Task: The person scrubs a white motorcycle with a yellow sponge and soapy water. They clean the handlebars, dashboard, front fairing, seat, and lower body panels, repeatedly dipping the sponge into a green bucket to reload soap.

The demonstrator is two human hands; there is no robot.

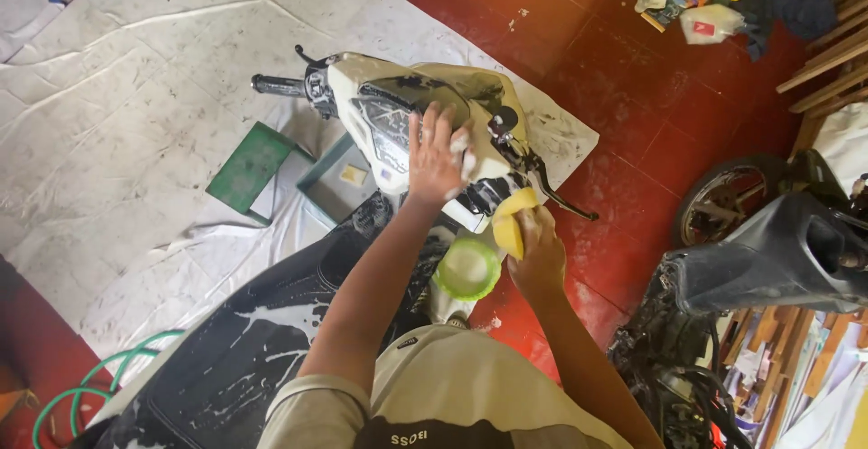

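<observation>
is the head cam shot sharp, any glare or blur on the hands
Head view: even daylight, soft shadows; the white tarp is bright, nearly washed out; left hand on the scooter's front panel is slightly motion-blurred; right hand with yellow sponge is sharper; wide-angle bending at edges.

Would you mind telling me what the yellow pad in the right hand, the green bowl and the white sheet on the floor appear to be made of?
Yellow pad: likely soft foam sponge, matte, rounded, squeezed in the right hand. Green bowl: probably plastic, judging by its bright uniform colour and thin rim. White sheet: seemingly thin plastic or tarpaulin, creased and wrinkled with a slight sheen; the exact material is unclear.
</observation>
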